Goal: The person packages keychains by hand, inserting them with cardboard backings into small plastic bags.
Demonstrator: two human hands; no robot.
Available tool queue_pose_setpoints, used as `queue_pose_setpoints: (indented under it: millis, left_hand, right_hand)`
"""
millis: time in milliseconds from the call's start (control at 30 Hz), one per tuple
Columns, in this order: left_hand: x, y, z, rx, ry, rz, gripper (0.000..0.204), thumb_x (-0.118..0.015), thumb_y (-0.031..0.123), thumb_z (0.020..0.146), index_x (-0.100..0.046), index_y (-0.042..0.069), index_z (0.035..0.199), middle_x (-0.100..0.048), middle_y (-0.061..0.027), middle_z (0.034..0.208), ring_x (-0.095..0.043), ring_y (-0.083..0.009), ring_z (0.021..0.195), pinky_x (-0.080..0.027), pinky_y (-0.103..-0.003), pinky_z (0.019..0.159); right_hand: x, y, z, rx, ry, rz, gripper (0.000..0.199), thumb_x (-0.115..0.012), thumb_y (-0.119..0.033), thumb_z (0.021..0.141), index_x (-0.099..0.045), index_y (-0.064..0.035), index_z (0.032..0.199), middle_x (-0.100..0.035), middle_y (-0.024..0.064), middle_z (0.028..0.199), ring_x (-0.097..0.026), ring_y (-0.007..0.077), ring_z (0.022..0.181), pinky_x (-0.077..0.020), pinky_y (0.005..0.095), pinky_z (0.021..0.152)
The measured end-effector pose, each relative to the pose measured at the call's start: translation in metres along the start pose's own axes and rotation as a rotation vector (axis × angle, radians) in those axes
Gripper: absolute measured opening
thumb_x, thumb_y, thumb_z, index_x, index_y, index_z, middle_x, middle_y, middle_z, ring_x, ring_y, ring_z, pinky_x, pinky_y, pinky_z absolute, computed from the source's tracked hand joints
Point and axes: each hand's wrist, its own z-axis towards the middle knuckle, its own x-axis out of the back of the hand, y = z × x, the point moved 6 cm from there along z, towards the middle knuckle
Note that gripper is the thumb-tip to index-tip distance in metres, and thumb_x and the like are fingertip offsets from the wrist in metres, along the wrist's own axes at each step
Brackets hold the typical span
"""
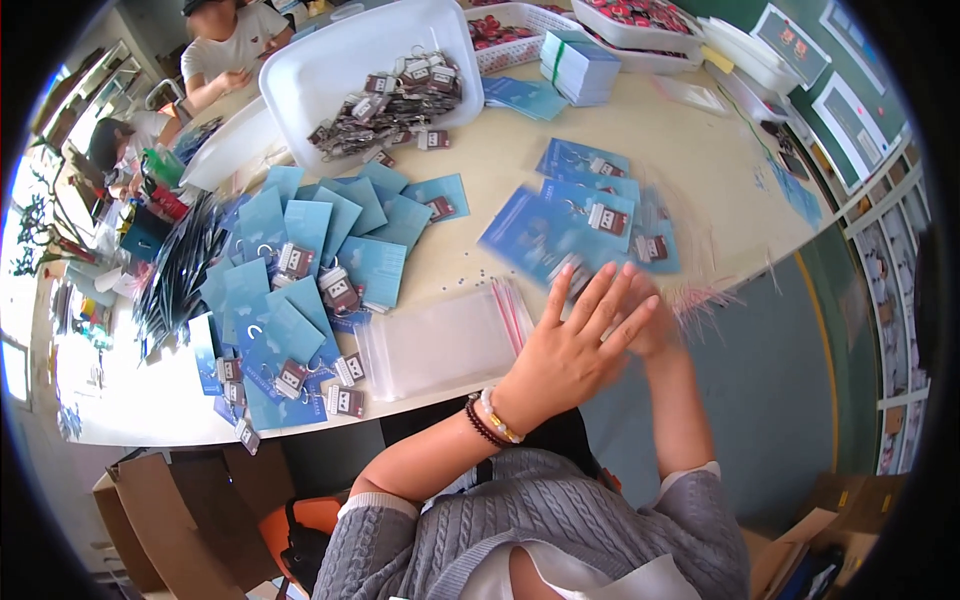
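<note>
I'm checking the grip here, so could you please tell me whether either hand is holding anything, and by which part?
It cannot be told. The left hand is spread open over the right hand, which is blurred and mostly hidden near the blue cards.

A white tub (300, 75) of keychains (395, 105), a card stack (580, 65) and clear bags (440, 345) lie on the table (500, 150).

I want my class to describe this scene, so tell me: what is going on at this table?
A person seated at a table has both hands raised over its near edge. The left hand, fingers spread, lies across the right hand, which is blurred; neither clearly holds anything. Nearest are blue cards with keychains and a stack of clear plastic bags. More blue cards fan out to the left, and a white tub holds loose keychains. Other people sit at the far corner.
</note>
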Motion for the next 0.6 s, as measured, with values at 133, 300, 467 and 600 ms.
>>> queue_pose_setpoints:
  millis: [133, 300, 467, 600]
  left_hand:
    - [0.01, -0.016, -0.024, 0.141, -0.051, -0.045, 0.074, -0.061, 0.046, 0.076, -0.033, 0.013, 0.136, -0.026, -0.0193, 0.142, -0.025, -0.031, 0.132, -0.015, -0.054, 0.106]
    - [0.004, -0.054, -0.078, 0.39, -0.157, 0.062, 0.073, -0.061, 0.043, 0.077, -0.033, 0.009, 0.135, -0.027, -0.0196, 0.141, -0.024, -0.0321, 0.132, -0.014, -0.053, 0.106]
    - [0.0, -0.064, -0.099, 0.441, -0.179, 0.093, 0.07, -0.061, 0.041, 0.078, -0.035, 0.007, 0.134, -0.029, -0.0202, 0.139, -0.024, -0.0333, 0.132, -0.015, -0.053, 0.105]
    - [0.002, -0.061, -0.107, 0.42, -0.167, 0.035, 0.068, -0.06, 0.04, 0.079, -0.035, 0.007, 0.133, -0.029, -0.0208, 0.139, -0.024, -0.0337, 0.132, -0.016, -0.053, 0.105]
  right_hand:
    - [0.1, 0.034, 0.023, -0.403, 0.262, 0.249, 0.033, -0.056, -0.016, 0.087, -0.05, -0.0036, 0.117, -0.059, 0.0082, 0.105, -0.058, 0.0121, 0.087, -0.0484, 0.0297, 0.07]
    - [0.149, -0.003, 0.08, -0.015, 0.458, -0.82, 0.025, -0.056, -0.011, 0.085, -0.053, -0.003, 0.108, -0.059, 0.01, 0.103, -0.059, 0.0177, 0.087, -0.0477, 0.0305, 0.074]
    - [-0.076, -0.006, 0.196, 0.32, -0.328, -0.626, 0.029, -0.063, -0.019, 0.078, -0.055, -0.0053, 0.103, -0.054, 0.0121, 0.106, -0.052, 0.0267, 0.101, -0.0413, 0.0343, 0.088]
    - [-0.135, 0.029, 0.226, 0.299, -0.52, -0.749, 0.041, -0.069, -0.022, 0.07, -0.054, -0.0068, 0.104, -0.054, 0.0112, 0.105, -0.051, 0.029, 0.101, -0.0402, 0.0377, 0.089]
